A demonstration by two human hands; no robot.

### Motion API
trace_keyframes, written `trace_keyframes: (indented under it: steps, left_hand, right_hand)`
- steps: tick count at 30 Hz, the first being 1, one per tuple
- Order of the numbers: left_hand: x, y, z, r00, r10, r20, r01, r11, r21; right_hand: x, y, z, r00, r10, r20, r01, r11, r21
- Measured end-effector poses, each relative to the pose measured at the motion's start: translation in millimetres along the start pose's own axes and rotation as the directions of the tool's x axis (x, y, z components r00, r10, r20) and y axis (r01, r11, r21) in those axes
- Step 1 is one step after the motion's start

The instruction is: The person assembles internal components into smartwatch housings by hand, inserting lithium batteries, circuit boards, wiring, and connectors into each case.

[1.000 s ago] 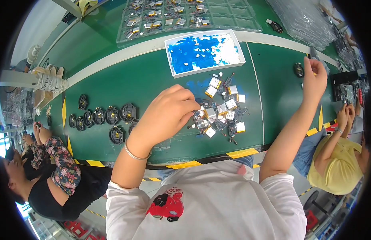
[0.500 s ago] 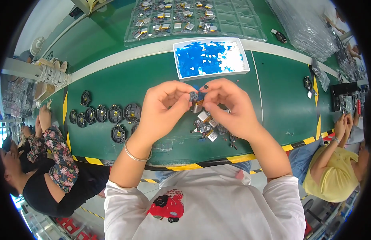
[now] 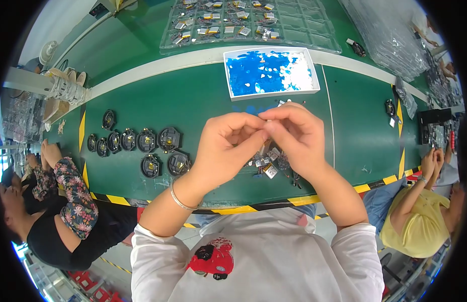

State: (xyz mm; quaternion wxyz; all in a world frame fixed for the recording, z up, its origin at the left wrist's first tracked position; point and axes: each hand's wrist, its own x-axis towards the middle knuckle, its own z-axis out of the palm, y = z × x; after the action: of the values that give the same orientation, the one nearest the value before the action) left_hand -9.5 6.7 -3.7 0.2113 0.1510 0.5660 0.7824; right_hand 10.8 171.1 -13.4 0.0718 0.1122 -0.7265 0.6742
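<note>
My left hand (image 3: 224, 147) and my right hand (image 3: 300, 137) meet over the green table, thumbs and forefingers pinched together. Between the fingertips a tiny pale speck shows; most of whatever they grip is hidden. Just below the fingers lies a loose pile of small electronic parts (image 3: 270, 170), with silvery battery pouches and dark wires, partly covered by my right hand. Some blue scraps (image 3: 249, 109) rest on the table behind the fingertips. To the left of my left hand stand several round black housings (image 3: 146, 140) with yellowish pieces inside.
Beyond my hands sits a white box (image 3: 315, 80) of blue and white bits. Farther back, a clear compartment tray (image 3: 304, 35) holds several battery assemblies. Striped tape (image 3: 294, 201) edges the table. Co-workers sit on both sides. A black part (image 3: 390, 107) lies at right.
My fingertips have come together. The dark small part and blue piece seen between them before are no longer visible there. The whole view has shifted slightly.
</note>
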Motion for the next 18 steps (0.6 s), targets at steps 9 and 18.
trace_keyframes:
  steps: [9, 18]
  left_hand:
    - [-0.4, -4.3, 0.0, 0.966, 0.223, -0.128, -0.148, 0.889, 0.433]
    - [-1.7, -1.0, 0.3, 0.971, 0.217, -0.098, -0.135, 0.842, 0.522]
  right_hand:
    - [2.8, -1.3, -1.5, 0.994, 0.061, -0.092, -0.048, 0.989, 0.137]
    - [3.6, -5.2, -9.3, 0.999, -0.002, 0.034, 0.006, 0.994, -0.105]
